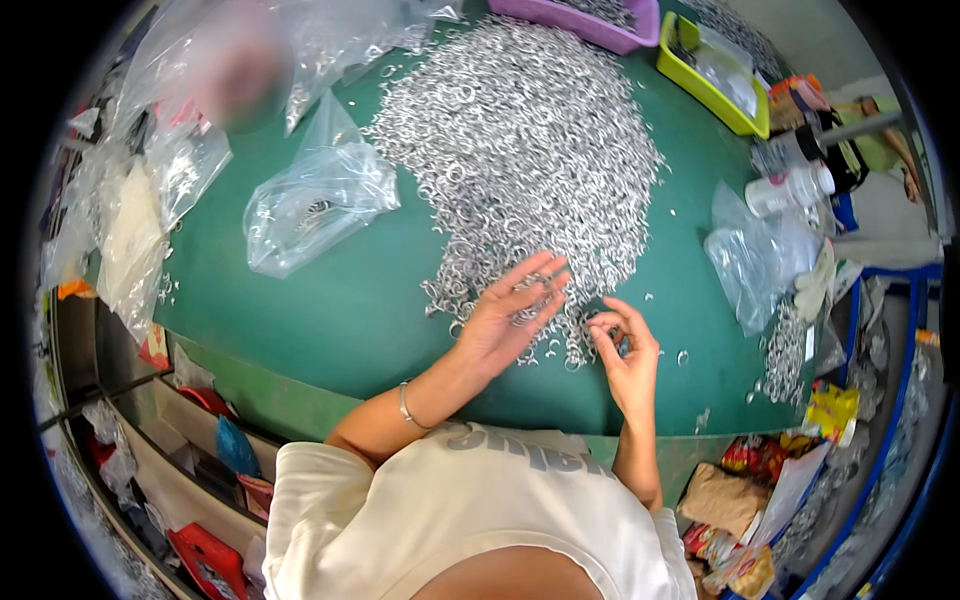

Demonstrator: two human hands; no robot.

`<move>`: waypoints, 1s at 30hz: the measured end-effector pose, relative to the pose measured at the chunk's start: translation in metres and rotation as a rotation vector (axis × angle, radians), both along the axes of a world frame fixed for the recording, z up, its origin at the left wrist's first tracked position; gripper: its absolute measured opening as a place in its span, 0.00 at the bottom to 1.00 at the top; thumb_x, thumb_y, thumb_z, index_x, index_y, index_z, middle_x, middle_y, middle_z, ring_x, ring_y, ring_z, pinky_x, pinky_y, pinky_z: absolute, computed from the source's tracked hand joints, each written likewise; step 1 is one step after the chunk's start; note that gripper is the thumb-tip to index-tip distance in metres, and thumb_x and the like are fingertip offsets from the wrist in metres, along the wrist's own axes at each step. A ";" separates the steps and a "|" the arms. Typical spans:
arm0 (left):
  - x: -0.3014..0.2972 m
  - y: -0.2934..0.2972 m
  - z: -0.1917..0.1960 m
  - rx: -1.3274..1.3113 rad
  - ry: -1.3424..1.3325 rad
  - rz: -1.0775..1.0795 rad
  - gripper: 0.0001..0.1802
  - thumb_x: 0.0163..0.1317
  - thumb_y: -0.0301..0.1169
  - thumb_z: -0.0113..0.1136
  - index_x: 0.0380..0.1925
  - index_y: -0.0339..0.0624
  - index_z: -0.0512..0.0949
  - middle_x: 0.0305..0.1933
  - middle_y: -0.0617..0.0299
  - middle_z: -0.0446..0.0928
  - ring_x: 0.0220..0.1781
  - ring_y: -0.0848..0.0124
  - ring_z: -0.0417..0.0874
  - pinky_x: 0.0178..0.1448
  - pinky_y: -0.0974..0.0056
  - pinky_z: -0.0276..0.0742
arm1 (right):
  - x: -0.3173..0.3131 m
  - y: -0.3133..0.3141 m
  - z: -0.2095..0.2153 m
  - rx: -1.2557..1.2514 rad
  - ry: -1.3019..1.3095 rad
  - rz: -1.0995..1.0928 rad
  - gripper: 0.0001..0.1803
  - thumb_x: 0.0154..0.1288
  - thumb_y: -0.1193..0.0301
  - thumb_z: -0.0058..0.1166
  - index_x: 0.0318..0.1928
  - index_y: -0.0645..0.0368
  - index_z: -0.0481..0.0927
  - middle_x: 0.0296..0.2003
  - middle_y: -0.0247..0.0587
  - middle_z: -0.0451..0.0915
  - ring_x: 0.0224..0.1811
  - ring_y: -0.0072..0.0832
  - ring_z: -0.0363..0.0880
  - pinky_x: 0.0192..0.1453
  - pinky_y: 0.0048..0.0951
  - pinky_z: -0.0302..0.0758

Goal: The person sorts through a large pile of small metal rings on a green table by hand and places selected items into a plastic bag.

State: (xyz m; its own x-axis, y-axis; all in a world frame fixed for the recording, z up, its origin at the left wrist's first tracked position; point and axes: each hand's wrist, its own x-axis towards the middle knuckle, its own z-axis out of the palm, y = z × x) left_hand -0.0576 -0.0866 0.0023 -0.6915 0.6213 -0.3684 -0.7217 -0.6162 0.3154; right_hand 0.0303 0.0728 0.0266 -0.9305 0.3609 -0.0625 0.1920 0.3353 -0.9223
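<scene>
A wide heap of small silvery metal rings (530, 130) covers the middle of the green table (330, 330). At its near edge my left hand (492, 322) is turned palm up, fingers bent around several metal rings (533, 290) lying in it. A bracelet sits on that wrist. Just to its right, my right hand (630, 352) has thumb and forefinger brought together over the heap's fringe. What that pinch holds, if anything, is too small to make out. Loose rings (572, 358) lie scattered between the hands.
A clear plastic bag (320, 205) with some rings lies left of the heap. Beyond it stand a purple tray (590, 25) and a yellow-green basket (710, 85). On the right are a white bottle (790, 190), clear bags (755, 260) and a smaller ring pile (785, 355).
</scene>
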 end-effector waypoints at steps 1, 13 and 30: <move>0.002 -0.006 0.005 0.019 0.003 -0.010 0.33 0.57 0.21 0.55 0.64 0.40 0.57 0.68 0.52 0.57 0.69 0.61 0.59 0.69 0.57 0.59 | 0.007 0.000 0.006 0.082 -0.103 0.031 0.21 0.52 0.81 0.58 0.49 0.61 0.74 0.33 0.37 0.80 0.32 0.21 0.74 0.36 0.22 0.68; 0.035 -0.021 0.008 -0.013 0.288 -0.128 0.36 0.55 0.17 0.52 0.65 0.42 0.54 0.69 0.49 0.53 0.70 0.59 0.57 0.70 0.52 0.55 | 0.047 -0.014 -0.024 0.617 0.079 0.214 0.22 0.48 0.78 0.60 0.47 0.63 0.73 0.35 0.45 0.74 0.37 0.42 0.72 0.44 0.39 0.69; 0.056 -0.026 -0.004 -0.162 -0.303 -0.211 0.14 0.64 0.28 0.46 0.48 0.34 0.70 0.26 0.66 0.68 0.27 0.76 0.68 0.26 0.75 0.63 | 0.042 -0.032 -0.021 0.679 0.132 0.083 0.28 0.41 0.80 0.66 0.48 0.62 0.73 0.29 0.40 0.74 0.34 0.37 0.72 0.41 0.34 0.68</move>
State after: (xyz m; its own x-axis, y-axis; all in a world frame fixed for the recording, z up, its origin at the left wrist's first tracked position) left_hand -0.0018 -0.1125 -0.0013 -0.4002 0.6551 -0.6409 -0.9022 -0.4045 0.1499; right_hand 0.0722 0.0412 0.0055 -0.9411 0.2070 0.2672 0.0412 0.8548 -0.5173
